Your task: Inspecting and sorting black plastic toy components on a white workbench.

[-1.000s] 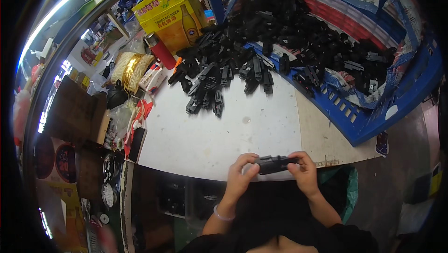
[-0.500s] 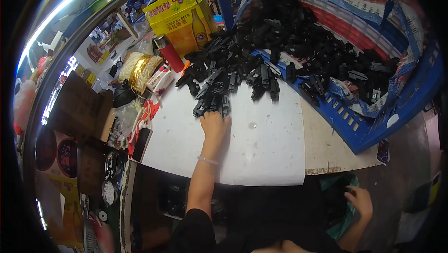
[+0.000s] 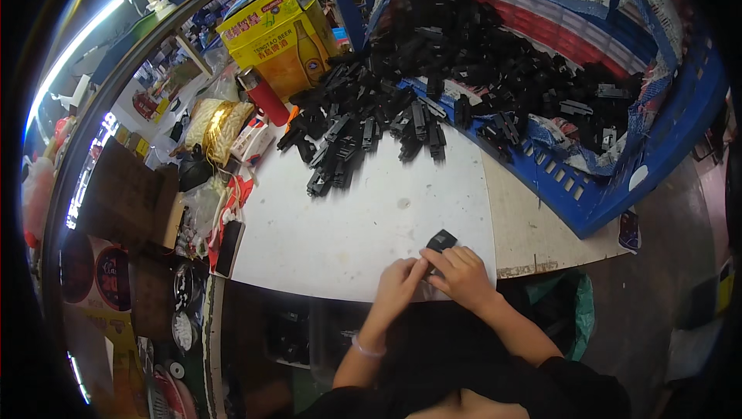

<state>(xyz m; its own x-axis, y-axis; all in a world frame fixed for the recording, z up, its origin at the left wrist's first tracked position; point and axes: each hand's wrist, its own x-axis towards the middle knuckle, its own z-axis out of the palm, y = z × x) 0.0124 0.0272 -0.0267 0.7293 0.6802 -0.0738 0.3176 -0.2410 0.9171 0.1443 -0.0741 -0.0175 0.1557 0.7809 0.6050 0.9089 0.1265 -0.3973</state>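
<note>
Near the front edge of the white-topped table, my two hands meet at a small black plastic part (image 3: 441,240). My right hand (image 3: 467,274) grips it, with the part's dark end poking out beyond the fingers. Fingers closed, my left hand (image 3: 397,283) pinches at the near end of the same part, which the fingers mostly cover. Farther away lies a loose heap of similar black plastic parts (image 3: 337,144), spilling from a blue crate (image 3: 610,214) tilted onto the table and filled with more of them.
A striped woven sack (image 3: 587,158) lines the crate. Along the left stand a yellow carton (image 3: 274,44), a red flask (image 3: 265,99) and a gold-and-cream bundle (image 3: 220,131). A dark phone-like slab (image 3: 229,247) lies at the table's left edge. Below the right front hangs a green bag (image 3: 585,315).
My left hand has drawn back from the heap to the table's front edge. My right hand has come up from beside the green bag to meet it, and a black part is now held between them.
</note>
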